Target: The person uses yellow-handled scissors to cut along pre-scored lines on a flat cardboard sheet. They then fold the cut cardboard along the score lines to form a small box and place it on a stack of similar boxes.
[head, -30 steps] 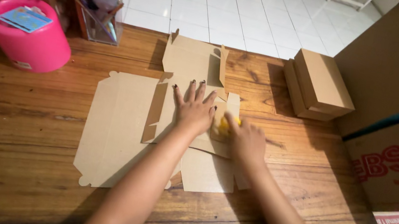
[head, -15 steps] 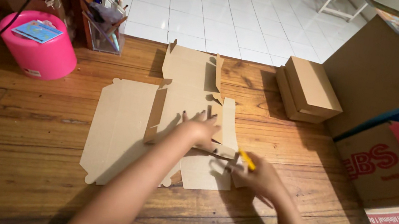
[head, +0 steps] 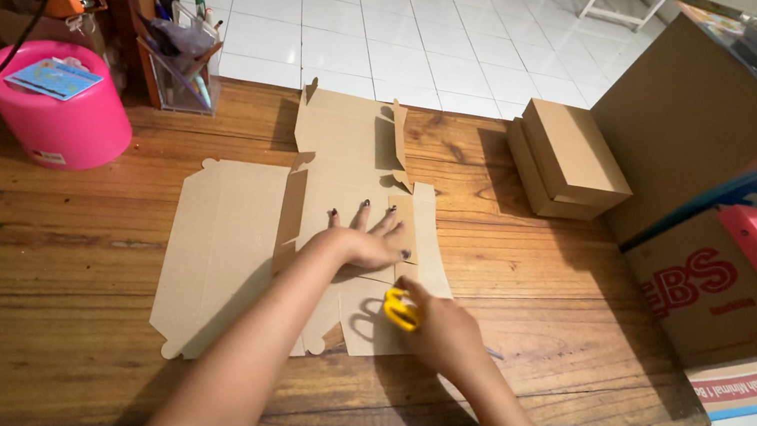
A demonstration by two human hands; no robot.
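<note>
While the right hand [head: 443, 333] is closed around yellow-handled scissors [head: 402, 309] at the near edge of the flat cardboard blank [head: 227, 240], the left hand [head: 372, 242] lies open, palm down, fingers spread, pinning the blank's middle panels to the wooden surface [head: 12, 287]. Blank is fully unfolded, flaps flat, no panel raised; blades are hidden, so can't tell if they're in the cardboard. Judgement: trimming stage, folding and assembly all left. Further back on the right, two finished-looking closed cardboard boxes [head: 567, 159] stacked, beside a large open carton [head: 705, 194]. Far left: pink round container [head: 60, 112] and clear pen holder [head: 182, 60].
</note>
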